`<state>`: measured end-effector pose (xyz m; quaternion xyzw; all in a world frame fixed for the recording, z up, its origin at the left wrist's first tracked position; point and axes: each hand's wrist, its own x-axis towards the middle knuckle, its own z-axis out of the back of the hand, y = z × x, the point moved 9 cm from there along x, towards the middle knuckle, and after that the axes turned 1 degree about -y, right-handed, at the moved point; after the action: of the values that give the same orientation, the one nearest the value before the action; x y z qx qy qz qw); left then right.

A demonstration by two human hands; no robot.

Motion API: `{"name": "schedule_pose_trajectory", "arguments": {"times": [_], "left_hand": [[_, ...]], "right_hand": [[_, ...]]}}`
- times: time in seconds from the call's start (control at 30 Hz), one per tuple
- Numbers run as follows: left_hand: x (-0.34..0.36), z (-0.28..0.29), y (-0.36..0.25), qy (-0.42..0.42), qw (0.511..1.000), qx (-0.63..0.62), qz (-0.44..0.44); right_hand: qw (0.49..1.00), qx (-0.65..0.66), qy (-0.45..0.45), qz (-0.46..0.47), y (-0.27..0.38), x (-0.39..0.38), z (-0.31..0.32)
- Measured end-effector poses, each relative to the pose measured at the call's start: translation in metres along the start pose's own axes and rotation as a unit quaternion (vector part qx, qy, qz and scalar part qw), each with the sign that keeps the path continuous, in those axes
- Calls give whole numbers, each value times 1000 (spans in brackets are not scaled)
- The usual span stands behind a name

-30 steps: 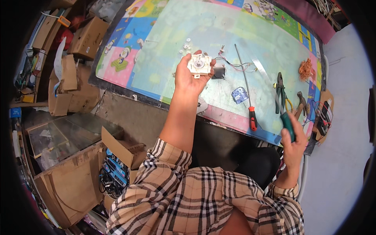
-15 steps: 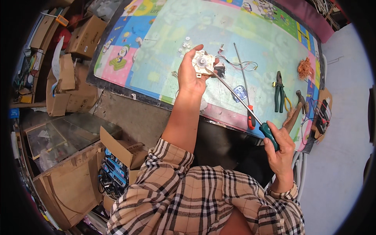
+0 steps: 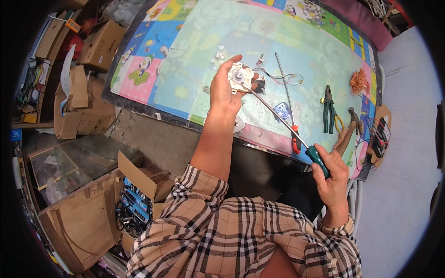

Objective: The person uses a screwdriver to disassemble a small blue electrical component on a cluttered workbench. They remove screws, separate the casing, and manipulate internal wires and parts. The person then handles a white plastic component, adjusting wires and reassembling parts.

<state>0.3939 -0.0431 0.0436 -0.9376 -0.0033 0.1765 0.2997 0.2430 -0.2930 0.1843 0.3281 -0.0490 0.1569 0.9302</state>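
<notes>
My left hand (image 3: pixel 223 90) is closed around a small white plastic mechanism (image 3: pixel 239 77) with a round grey hub at its middle, held above the table. In my right hand (image 3: pixel 332 173) is the dark green handle of a long screwdriver (image 3: pixel 278 116). Its shaft slants up to the left, and the tip meets the lower edge of the white mechanism. Just beyond my left fingers lies a dark part (image 3: pixel 260 86), with thin wires (image 3: pixel 282 79) beside it. Several small white plastic pieces (image 3: pixel 219 54) are scattered to the left of them.
A second screwdriver (image 3: pixel 295 139) with a red and black handle, a blue circuit board (image 3: pixel 282 111), pliers (image 3: pixel 328 109), a hammer (image 3: pixel 347 132) and a copper wire bundle (image 3: pixel 358 81) lie on the patterned table cover (image 3: pixel 194 78). Cardboard boxes (image 3: pixel 99 44) crowd the left. A meter with leads (image 3: pixel 381 139) sits at right.
Both hands hold nearly the same pose. The white mechanism has tilted slightly in my left hand, with the screwdriver tip still against it.
</notes>
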Motion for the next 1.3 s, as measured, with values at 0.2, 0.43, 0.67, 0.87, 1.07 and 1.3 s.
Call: {"name": "schedule_pose_trajectory", "arguments": {"times": [0.2, 0.43, 0.67, 0.87, 1.07, 1.3], "left_hand": [[0, 6, 6, -26, 1000, 10, -6], [1, 11, 9, -50, 999, -2, 4], [4, 15, 15, -64, 998, -7, 23], [9, 18, 26, -55, 996, -59, 40], [-6, 5, -3, -46, 999, 14, -6], [-4, -2, 2, -4, 1000, 22, -6]], "right_hand": [[997, 50, 41, -49, -9, -9, -17], [954, 227, 73, -182, -39, -21, -37], [855, 395, 98, -321, -56, -38, -54], [851, 401, 98, -325, -52, -39, -57], [994, 90, 3, -57, -13, -13, -7], [997, 54, 30, -53, -8, -8, -11]]}}
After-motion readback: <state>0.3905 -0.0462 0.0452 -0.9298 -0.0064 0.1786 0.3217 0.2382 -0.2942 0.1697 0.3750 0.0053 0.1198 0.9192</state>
